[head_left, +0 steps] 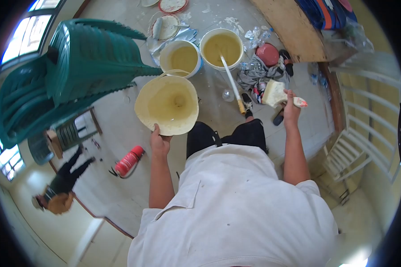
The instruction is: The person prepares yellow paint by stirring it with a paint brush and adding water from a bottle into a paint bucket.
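Note:
My left hand (160, 141) grips the near rim of a cream-coloured bucket (148, 107), whose inside shows a yellowish tint and a darker spot at the bottom. In my right hand (291, 110) is a wide paintbrush (275, 94), its bristles coated in pale paint and pointing left. Beyond the held bucket stand two white buckets of yellowish liquid, one on the left (165, 62) and one on the right (239, 46). A stick with a yellow end (231, 78) leans out of the right one.
Stacked green plastic chairs (93, 58) rise at left. A red fire extinguisher (129, 161) lies on the floor. Another person (60, 187) is at far left. White metal racks (365, 129) stand at right. Cloths, a red ball-like object (268, 54) and plastic bottles clutter the floor ahead.

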A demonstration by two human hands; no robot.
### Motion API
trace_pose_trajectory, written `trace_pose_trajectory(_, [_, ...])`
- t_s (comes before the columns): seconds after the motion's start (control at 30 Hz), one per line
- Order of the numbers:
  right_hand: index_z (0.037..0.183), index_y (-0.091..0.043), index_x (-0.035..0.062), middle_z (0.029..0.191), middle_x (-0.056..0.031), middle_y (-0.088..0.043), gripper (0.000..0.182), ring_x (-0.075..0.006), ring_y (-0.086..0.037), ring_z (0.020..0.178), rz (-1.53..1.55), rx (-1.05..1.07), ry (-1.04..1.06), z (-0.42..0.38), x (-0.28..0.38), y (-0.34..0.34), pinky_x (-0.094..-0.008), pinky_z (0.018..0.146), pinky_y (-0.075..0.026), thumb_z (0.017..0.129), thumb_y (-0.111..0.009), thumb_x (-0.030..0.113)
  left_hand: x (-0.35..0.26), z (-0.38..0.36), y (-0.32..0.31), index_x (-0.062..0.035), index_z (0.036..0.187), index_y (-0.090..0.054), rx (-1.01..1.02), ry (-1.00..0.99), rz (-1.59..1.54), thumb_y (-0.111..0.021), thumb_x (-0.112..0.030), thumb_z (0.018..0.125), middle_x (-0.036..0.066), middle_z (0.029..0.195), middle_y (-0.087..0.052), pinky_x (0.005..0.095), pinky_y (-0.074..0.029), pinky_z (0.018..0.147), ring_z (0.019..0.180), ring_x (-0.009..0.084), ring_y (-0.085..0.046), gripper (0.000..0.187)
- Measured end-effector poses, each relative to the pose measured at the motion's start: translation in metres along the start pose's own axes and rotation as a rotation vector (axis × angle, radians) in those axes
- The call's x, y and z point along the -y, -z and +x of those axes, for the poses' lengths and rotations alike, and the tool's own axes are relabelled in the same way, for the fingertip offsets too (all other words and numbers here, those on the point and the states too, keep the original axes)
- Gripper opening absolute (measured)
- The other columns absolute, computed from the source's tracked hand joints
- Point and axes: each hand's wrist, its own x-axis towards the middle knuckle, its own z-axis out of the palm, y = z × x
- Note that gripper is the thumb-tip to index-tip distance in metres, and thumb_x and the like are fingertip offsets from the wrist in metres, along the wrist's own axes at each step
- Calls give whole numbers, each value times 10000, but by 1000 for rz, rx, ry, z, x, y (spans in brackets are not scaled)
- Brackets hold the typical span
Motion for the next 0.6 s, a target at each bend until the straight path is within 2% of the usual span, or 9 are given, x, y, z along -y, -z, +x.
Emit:
trace_pose_trajectory(0.07, [1029, -590, 36, 1010, -66, -579, 382, -146, -560, 889, -21, -119, 10, -19, -13, -7, -267, 729, -466, 909, -464, 377, -19, 38, 15, -86, 1302, -313, 26, 50, 73, -386, -286, 938, 97, 1257, -458, 459, -432, 902, 1123, 269, -485, 422])
trace_pose_trajectory(0.17, [1023, -585, 22, 1010, -77, -575, 382, -154, -558, 904, 22, -307, 35, -57, -13, -51, -277, 737, -469, 906, -471, 368, -62, 85, 28, -114, 1321, -289, 55, 110, 188, -396, -266, 936, 90, 1275, -437, 480, -421, 903, 1122, 261, -482, 428])
trace_pose_trajectory(0.23, [1018, -583, 14, 1008, -82, -574, 385, -159, -556, 909, 25, -385, -10, -105, -12, -66, -282, 740, -470, 904, -476, 365, -81, 99, 49, -123, 1320, -287, 172, 127, 312, -399, -260, 936, 86, 1284, -425, 481, -418, 904, 1126, 261, -478, 423])
trace_pose_trajectory(0.4, [1045, -554, 3, 1044, -100, -557, 418, -192, -561, 950, 173, -350, -28, -160, 0, -126, -330, 799, -486, 892, -491, 387, -133, 106, 75, -115, 1302, -305, 211, 190, 426, -407, -263, 933, 82, 1257, -451, 474, -409, 914, 1130, 253, -475, 411])
trace_pose_trajectory(0.6, [988, -579, 15, 1038, -81, -568, 377, -179, -568, 940, 164, -336, -100, -203, -15, -158, -326, 792, -496, 896, -495, 371, -138, 116, 81, -107, 1283, -335, 277, 245, 533, -419, -266, 929, 85, 1228, -473, 444, -423, 896, 1108, 238, -490, 397])
